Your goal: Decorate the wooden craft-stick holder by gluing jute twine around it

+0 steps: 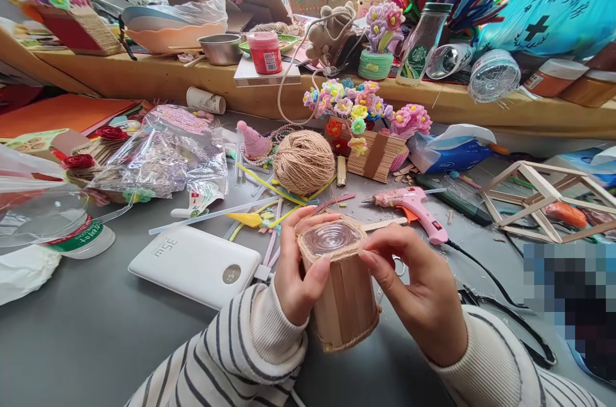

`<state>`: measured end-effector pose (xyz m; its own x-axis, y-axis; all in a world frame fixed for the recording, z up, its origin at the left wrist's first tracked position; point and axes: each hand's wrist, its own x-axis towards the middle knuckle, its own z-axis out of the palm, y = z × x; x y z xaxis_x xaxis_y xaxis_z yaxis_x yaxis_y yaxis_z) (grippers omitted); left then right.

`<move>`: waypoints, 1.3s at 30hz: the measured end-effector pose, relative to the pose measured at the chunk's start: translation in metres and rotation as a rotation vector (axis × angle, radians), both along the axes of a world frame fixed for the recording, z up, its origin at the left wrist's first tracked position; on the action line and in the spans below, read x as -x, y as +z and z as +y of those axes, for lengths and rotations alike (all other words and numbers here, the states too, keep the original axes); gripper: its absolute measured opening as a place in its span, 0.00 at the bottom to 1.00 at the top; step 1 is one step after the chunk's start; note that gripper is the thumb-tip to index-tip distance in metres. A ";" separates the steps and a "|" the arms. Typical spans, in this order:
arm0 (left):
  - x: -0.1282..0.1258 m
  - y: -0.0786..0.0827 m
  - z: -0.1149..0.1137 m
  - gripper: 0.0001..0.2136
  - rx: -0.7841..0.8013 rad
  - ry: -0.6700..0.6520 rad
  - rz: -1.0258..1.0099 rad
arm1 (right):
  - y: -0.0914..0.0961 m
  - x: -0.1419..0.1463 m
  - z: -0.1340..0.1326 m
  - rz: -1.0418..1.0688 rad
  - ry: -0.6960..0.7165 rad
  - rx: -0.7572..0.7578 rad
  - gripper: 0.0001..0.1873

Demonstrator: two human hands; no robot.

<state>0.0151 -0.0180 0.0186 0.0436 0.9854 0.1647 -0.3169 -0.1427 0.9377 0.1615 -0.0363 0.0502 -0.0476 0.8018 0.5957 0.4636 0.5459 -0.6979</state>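
Note:
I hold a small cup clad in wooden sticks, its clear plastic base facing up, with twine round its rims. My left hand grips its left side, thumb pressed on the sticks. My right hand pinches the upper right rim with thumb and fingers. Both sleeves are white with dark stripes. Just beyond the cup lie a pink glue gun and a ball of jute twine.
A white power bank lies left of my hands on the grey table. Plastic bags, pipe-cleaner flowers, a stick-clad pot and a wooden stick frame crowd the back. A wooden shelf holds bowls, jars and bottles.

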 end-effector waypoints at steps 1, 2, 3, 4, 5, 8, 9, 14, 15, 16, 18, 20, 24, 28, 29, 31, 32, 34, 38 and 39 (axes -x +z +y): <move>0.000 0.000 0.000 0.31 0.007 0.004 -0.009 | 0.000 0.000 0.000 0.003 -0.001 0.005 0.05; 0.000 0.000 0.000 0.31 0.013 0.008 -0.014 | -0.001 -0.001 0.000 0.006 0.001 0.008 0.05; 0.000 -0.001 0.000 0.31 0.017 0.010 -0.018 | -0.001 -0.001 0.000 0.009 0.005 0.011 0.05; 0.000 -0.001 0.000 0.31 0.019 0.008 -0.023 | -0.001 -0.001 0.000 0.014 0.010 0.013 0.05; 0.000 -0.001 0.000 0.31 0.021 0.003 -0.030 | -0.002 -0.002 0.000 0.019 0.013 0.015 0.05; 0.001 -0.001 0.001 0.31 0.038 -0.016 -0.061 | -0.001 -0.003 0.001 0.029 0.012 0.020 0.06; 0.001 -0.001 0.001 0.31 0.043 -0.017 -0.069 | 0.000 -0.003 0.002 0.032 0.009 0.020 0.06; 0.000 0.002 -0.001 0.30 0.079 -0.016 -0.109 | 0.000 -0.004 0.002 0.029 0.013 0.027 0.06; 0.000 0.003 -0.001 0.30 0.103 -0.023 -0.130 | 0.000 -0.004 0.002 0.030 0.015 0.030 0.06; 0.000 0.003 -0.001 0.30 0.130 -0.034 -0.153 | -0.001 -0.004 0.003 0.033 0.015 0.034 0.06; 0.001 0.005 -0.001 0.30 0.172 -0.062 -0.195 | -0.002 -0.003 0.003 0.041 0.009 0.044 0.06; 0.002 0.006 -0.001 0.30 0.195 -0.095 -0.227 | -0.002 -0.004 0.003 0.053 0.008 0.054 0.05; 0.004 0.009 0.000 0.29 0.235 -0.149 -0.271 | -0.001 -0.004 0.003 0.084 0.031 0.059 0.05; 0.004 0.012 0.000 0.29 0.279 -0.168 -0.293 | -0.002 -0.005 0.004 0.110 0.040 0.053 0.06; 0.003 0.012 0.000 0.29 0.284 -0.164 -0.292 | -0.002 -0.005 0.005 0.117 0.039 0.054 0.06; 0.003 0.011 0.000 0.29 0.288 -0.157 -0.292 | -0.004 -0.005 0.006 0.131 0.036 0.062 0.05; 0.003 0.011 0.000 0.28 0.289 -0.155 -0.293 | -0.005 -0.005 0.007 0.137 0.031 0.068 0.05; 0.003 0.009 0.001 0.27 0.293 -0.150 -0.292 | -0.007 -0.005 0.009 0.148 0.020 0.076 0.05; 0.004 0.007 0.003 0.25 0.314 -0.169 -0.308 | -0.011 -0.004 0.012 0.180 -0.014 0.097 0.05; 0.005 0.007 0.003 0.24 0.330 -0.185 -0.322 | -0.011 -0.004 0.012 0.192 -0.019 0.104 0.04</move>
